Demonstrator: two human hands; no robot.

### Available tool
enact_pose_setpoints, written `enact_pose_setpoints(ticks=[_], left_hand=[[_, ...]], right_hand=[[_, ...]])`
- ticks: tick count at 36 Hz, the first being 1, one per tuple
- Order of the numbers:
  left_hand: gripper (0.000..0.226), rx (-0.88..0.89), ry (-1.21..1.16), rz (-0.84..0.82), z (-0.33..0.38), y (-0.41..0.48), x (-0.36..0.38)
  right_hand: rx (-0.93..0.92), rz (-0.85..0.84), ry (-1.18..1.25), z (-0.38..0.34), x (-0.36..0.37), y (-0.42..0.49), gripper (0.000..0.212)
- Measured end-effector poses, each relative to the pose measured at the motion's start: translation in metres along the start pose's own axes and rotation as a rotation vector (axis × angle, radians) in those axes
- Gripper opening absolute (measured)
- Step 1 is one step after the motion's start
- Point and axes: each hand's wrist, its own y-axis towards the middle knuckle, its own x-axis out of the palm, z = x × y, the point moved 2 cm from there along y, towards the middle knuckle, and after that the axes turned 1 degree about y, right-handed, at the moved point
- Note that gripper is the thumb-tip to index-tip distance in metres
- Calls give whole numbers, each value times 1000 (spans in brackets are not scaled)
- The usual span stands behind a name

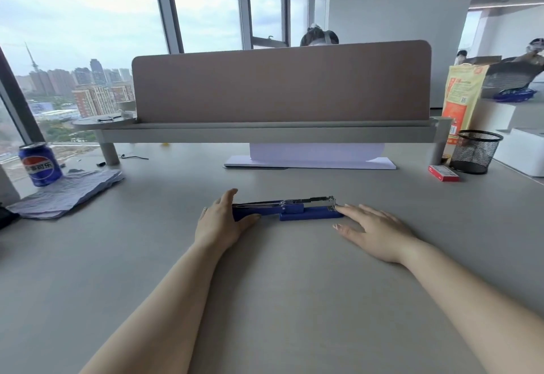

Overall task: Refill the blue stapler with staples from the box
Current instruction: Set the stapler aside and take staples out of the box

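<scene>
The blue stapler (297, 210) lies flat on the grey desk (265, 270) in the middle, swung fully open, its blue cover stretched to the left and its metal staple channel over the blue base on the right. My left hand (219, 220) grips the cover end, thumb in front and fingers behind. My right hand (374, 227) rests flat with fingers spread, its fingertips touching the right end of the base. The red staple box (444, 173) sits far right, apart from both hands.
A black mesh pen cup (474, 152) stands behind the box, an orange bag (462, 102) beyond it. A blue soda can (39, 164) and crumpled papers (67, 194) lie at left. A divider panel (279, 85) on a shelf and white paper sheets (312, 161) are at the back.
</scene>
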Motion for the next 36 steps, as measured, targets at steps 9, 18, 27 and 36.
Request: enact_pose_setpoints(ticks=[9,18,27,36], left_hand=[[80,282,31,115,47,-34,-8],[79,623,65,-50,127,-70,29],[69,660,-6,-277,211,-85,83],[66,620,34,-405,270,-59,131]], right_hand=[[46,-64,8,9,-12,-34,67],[196,11,51,67,-33,-98,70],[383,153,130,121,-46,-145,68],[440,266,166,143,-50,-135,63]])
